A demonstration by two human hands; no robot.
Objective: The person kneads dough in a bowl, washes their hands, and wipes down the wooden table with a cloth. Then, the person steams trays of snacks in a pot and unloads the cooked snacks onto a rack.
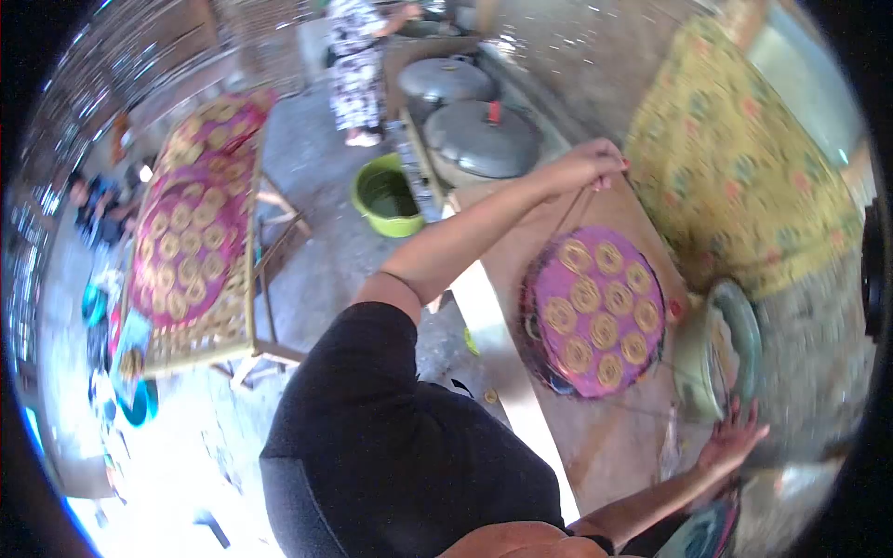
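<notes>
My left hand point(588, 167) is closed on thin cords point(569, 212) that run down to a round tray. The tray carries a purple sheet point(591, 321) with several flat, pale yellow spiral coils point(603, 330) spread over it. My right hand point(733, 437) is open, fingers apart, beside a pale green basin point(749, 339). Thin lines, apparently cords, stretch from the tray toward this hand; whether they touch its fingers I cannot tell. Beneath the tray is a brown work surface point(614, 456).
Two large lidded pots point(484, 139) stand farther along the counter, with a lime-green tub point(386, 219) on the floor. A slatted bamboo rack point(200, 344) at left bears more coils on purple sheets. A yellow floral cloth point(735, 177) hangs at right. Another person point(356, 74) stands behind.
</notes>
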